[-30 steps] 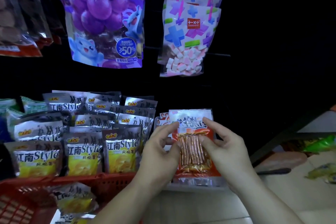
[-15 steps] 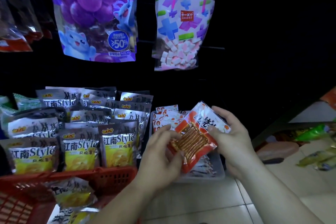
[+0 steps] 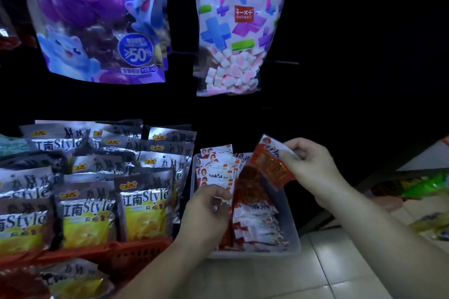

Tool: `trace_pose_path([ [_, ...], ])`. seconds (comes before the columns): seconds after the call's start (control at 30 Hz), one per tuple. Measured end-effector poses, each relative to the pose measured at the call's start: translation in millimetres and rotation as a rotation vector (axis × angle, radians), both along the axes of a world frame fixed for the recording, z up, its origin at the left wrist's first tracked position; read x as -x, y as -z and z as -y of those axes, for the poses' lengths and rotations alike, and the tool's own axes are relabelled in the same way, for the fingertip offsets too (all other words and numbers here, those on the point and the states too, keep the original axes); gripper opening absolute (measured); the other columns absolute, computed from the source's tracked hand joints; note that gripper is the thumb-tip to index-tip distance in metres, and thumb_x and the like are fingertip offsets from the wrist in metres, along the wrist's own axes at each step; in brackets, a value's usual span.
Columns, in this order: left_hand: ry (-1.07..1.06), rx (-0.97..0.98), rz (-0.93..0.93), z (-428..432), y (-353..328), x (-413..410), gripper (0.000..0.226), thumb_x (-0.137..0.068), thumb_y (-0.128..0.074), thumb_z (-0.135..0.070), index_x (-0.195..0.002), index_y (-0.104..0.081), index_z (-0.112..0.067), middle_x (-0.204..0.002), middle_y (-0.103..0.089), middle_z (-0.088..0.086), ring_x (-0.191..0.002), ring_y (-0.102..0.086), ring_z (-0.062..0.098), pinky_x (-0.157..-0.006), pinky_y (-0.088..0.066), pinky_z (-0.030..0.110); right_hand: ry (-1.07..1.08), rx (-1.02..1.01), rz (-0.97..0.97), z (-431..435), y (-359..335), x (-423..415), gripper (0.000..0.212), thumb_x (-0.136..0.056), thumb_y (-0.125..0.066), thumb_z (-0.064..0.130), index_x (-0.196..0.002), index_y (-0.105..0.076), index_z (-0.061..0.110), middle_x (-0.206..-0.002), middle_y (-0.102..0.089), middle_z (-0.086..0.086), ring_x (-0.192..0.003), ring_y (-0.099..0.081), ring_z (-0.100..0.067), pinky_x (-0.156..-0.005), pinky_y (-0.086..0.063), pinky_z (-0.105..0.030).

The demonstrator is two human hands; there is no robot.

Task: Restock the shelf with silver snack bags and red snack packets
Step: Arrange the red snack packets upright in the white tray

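Head view: our right hand pinches red snack packet by its white top, tilted, above far right side of white tray. Our left hand, fingers curled, rests on packets standing in tray; whether it grips one, we cannot tell. Silver snack bags stand in rows left of tray, behind red basket rim.
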State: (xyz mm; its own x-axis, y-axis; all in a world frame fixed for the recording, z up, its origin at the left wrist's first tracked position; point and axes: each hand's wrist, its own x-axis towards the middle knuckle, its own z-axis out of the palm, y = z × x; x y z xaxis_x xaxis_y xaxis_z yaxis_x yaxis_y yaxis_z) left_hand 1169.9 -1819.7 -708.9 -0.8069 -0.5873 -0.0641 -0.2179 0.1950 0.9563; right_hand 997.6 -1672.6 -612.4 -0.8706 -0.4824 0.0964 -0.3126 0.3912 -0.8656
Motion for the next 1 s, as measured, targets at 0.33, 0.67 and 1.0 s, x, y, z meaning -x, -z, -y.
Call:
trace_pose_path([
  [0.33,0.107,-0.214,0.142,17.7,41.3,99.2,0.034,-0.100,-0.057,-0.002,-0.117,-0.058,-0.032,-0.112,-0.062,-0.004,-0.068,-0.059,0.003,-0.048,-0.048,0.024,-0.231,-0.693,-0.121,2.4,156.0,67.9,0.021,-0.098,-0.062,0.018,-0.102,-0.068,0.037,-0.104,-0.070,0.010,-0.091,-0.067,-0.015,-0.079,-0.059,-0.040],
  [0.67,0.115,-0.121,0.190,22.7,74.4,121.6,0.026,-0.098,-0.060,-0.005,-0.097,-0.060,-0.031,-0.104,-0.062,-0.013,-0.076,-0.062,-0.001,-0.056,-0.047,0.009,-0.135,-0.725,-0.347,51.1,135.6,124.5,0.054,-0.087,-0.075,0.041,-0.137,-0.057,0.037,-0.132,-0.056,0.010,-0.125,-0.051,-0.019,-0.096,-0.051,-0.037],
  [1.0,0.161,-0.121,0.258,41.0,109.9,118.9,0.041,-0.098,-0.051,0.004,-0.125,-0.059,-0.026,-0.122,-0.061,-0.013,-0.114,-0.057,0.003,-0.093,-0.049,0.012,-0.027,-0.651,-0.371,53.1,172.2,146.5,0.023,-0.101,-0.058,0.020,-0.114,-0.077,0.024,-0.126,-0.065,0.002,-0.122,-0.058,-0.023,-0.089,-0.053,-0.036],
])
